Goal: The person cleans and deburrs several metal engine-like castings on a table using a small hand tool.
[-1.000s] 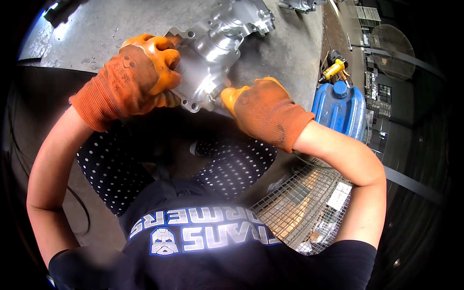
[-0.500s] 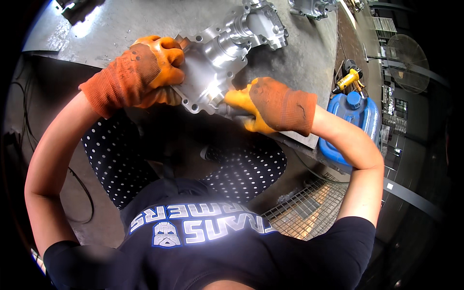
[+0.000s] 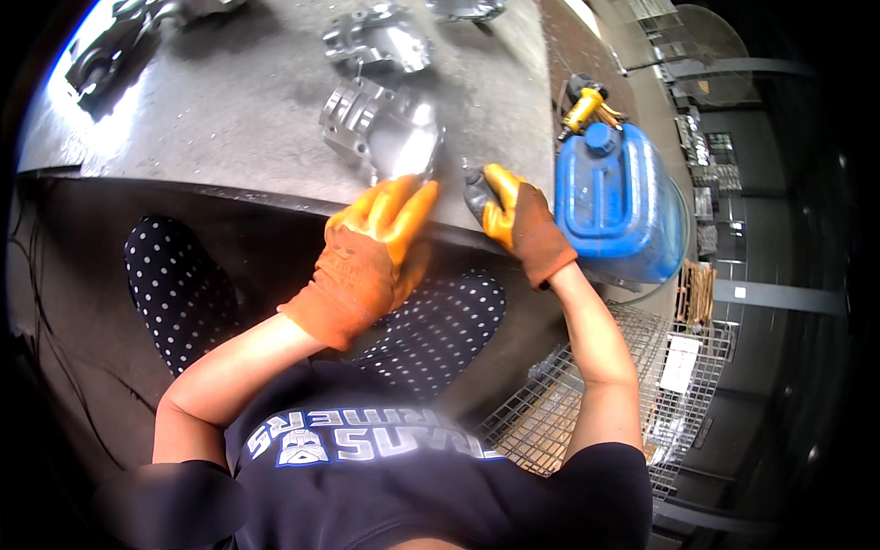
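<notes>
My left hand, in an orange coated glove, is at the table's front edge with its fingers stretched forward. Its fingertips overlap the near end of a silver cast metal housing; whether they touch it I cannot tell. The housing lies on the table, partly blurred, with a ribbed round collar on its left. To the right, my right hand, gloved the same way, is closed around a dark grey rounded object. Most of that object is hidden by the glove, and its kind is unclear.
More metal housings lie farther back, one behind the first and another at the top edge. Dark castings sit at the far left. A blue jerrycan, a yellow tool and a wire mesh basket are on the right.
The housing has moved out of my hands' grip and lies flatter, farther onto the table. My left hand has shifted right and its fingers have straightened. The view has turned, showing more of the jerrycan.
</notes>
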Demonstrator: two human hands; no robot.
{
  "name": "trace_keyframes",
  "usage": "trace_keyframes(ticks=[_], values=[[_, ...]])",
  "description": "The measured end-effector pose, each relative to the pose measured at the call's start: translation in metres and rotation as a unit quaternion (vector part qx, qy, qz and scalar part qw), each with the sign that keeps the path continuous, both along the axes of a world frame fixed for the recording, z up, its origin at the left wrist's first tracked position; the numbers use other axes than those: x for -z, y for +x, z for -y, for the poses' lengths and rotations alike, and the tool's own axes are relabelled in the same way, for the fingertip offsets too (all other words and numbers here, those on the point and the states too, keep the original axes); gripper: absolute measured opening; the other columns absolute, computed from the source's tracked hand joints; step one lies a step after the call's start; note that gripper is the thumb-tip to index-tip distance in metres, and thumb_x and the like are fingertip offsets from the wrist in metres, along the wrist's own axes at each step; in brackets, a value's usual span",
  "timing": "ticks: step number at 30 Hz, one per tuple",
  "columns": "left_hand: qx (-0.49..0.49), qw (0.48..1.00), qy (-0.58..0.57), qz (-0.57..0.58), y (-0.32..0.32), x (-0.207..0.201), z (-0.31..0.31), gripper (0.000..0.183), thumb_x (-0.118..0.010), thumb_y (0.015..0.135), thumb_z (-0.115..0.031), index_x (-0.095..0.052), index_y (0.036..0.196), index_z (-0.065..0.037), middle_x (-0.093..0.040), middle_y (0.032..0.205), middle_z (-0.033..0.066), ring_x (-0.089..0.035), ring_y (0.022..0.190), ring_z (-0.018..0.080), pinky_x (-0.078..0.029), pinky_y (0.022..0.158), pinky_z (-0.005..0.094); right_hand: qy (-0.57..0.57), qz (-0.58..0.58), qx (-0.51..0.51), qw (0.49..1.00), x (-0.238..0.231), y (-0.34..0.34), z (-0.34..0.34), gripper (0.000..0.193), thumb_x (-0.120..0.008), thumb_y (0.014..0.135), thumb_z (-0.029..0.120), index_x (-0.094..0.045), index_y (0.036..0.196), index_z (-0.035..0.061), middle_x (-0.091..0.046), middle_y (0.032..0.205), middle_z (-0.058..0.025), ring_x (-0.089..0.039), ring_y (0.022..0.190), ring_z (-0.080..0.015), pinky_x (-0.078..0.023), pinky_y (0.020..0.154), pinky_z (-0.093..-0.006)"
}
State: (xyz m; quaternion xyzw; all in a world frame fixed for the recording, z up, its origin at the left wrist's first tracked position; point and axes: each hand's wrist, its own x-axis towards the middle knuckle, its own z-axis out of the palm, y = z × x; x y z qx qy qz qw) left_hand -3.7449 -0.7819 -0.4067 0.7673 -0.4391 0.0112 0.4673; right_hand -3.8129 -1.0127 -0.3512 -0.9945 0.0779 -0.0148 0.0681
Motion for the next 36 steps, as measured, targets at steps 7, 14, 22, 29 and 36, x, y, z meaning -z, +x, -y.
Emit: trace_keyframes(ticks=[7, 14, 22, 29, 36], values=[[0.002, 0.957, 0.140, 0.254, 0.087, 0.024, 0.045, 0.064, -0.075, 0.077, -0.047, -0.063, 0.125, -0.007, -0.059, 0.133, 0.0146, -0.043, 0.140, 0.0352, -0.025, 0.122, 0.0497, -0.325, -0.110, -0.025, 0.939, -0.019, 0.052, 0.016, 0.012, -0.067, 0.086, 0.020, -0.066, 0.096, 0.0146, -0.075, 0.092, -0.0096, -0.073, 0.084, -0.0274, -0.053, 0.075, -0.0429], [0.019, 0.965, 0.115, 0.236, 0.100, 0.031, 0.057, 0.044, -0.079, 0.067, -0.044, -0.070, 0.095, -0.011, -0.066, 0.109, 0.0085, -0.053, 0.128, 0.0314, -0.036, 0.113, 0.0469, -0.429, -0.179, -0.128, 0.876, -0.022, 0.097, 0.022, 0.010, -0.062, 0.086, 0.012, -0.071, 0.090, 0.0167, -0.076, 0.088, -0.0040, -0.074, 0.082, -0.0216, -0.050, 0.074, -0.0386], [0.030, 0.970, 0.100, 0.221, 0.102, 0.028, 0.054, 0.042, -0.080, 0.065, -0.043, -0.071, 0.094, -0.013, -0.067, 0.105, 0.0069, -0.055, 0.124, 0.0296, -0.038, 0.109, 0.0456, -0.415, -0.156, -0.160, 0.882, -0.014, 0.074, 0.025, 0.009, -0.062, 0.082, 0.012, -0.066, 0.090, 0.0091, -0.072, 0.078, -0.0097, -0.071, 0.068, -0.0264, -0.050, 0.070, -0.0409], [0.033, 0.972, 0.124, 0.199, 0.104, 0.023, 0.053, 0.038, -0.079, 0.070, -0.043, -0.072, 0.086, -0.010, -0.066, 0.104, 0.0079, -0.050, 0.127, 0.0286, -0.035, 0.112, 0.0442, -0.316, -0.211, -0.130, 0.916, -0.025, 0.058, 0.017, 0.011, -0.060, 0.087, 0.015, -0.067, 0.094, 0.0102, -0.074, 0.088, -0.0124, -0.073, 0.084, -0.0287, -0.050, 0.076, -0.0417], [-0.124, 0.988, 0.059, 0.064, 0.038, 0.029, 0.075, 0.063, -0.080, 0.071, -0.039, -0.063, 0.124, -0.009, -0.063, 0.128, 0.0117, -0.053, 0.127, 0.0344, -0.040, 0.108, 0.0485, 0.341, -0.169, 0.163, 0.910, -0.032, 0.015, 0.031, 0.030, -0.057, 0.100, 0.031, -0.063, 0.111, 0.0036, -0.063, 0.079, -0.0037, -0.056, 0.067, -0.0095, -0.047, 0.060, -0.0281]])
